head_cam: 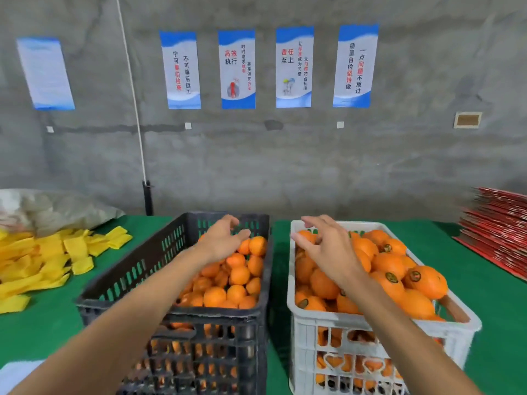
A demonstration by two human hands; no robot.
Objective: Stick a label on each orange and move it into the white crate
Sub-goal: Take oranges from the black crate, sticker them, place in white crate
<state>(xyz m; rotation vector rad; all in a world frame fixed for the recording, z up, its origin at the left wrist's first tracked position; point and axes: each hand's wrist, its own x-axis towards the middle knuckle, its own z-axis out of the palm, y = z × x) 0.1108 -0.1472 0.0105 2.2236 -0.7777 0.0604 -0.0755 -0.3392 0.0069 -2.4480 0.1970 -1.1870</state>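
Observation:
A black crate [137, 269] on the left holds several unlabelled oranges [239, 275]. Beside it on the right, a white crate [313, 320] is heaped with oranges [390, 277] bearing round dark labels. My left hand [225, 240] hovers over the far end of the black crate with fingers loosely spread and empty. Over the far left part of the white crate is my right hand [328, 246], fingers relaxed and spread, holding nothing.
Both crates stand on a green table [490, 303]. A pile of yellow foam sleeves [45, 258] lies at the left beside a grey sack [57, 209]. Stacked red cartons [496, 226] sit at the far right. A white sheet [17, 372] lies at the near left corner.

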